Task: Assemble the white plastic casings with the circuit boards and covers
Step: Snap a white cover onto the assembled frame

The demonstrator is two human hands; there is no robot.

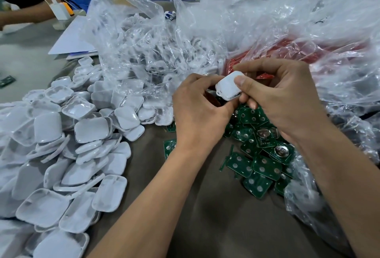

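Observation:
A white plastic casing (227,88) is held above the table between both hands. My left hand (197,111) grips its left and lower edge with curled fingers. My right hand (281,97) pinches it from the right, thumb on its top face. Under the hands lies a heap of green circuit boards (265,165), some showing round metal battery clips. A large pile of white casing halves and covers (67,155) spreads over the left of the table.
A clear plastic bag (144,52) with more white parts lies behind the pile. Crumpled clear plastic over a red bag (308,52) fills the right side. Another person's arm (24,16), a white charger (58,11) and bottles sit at the far left.

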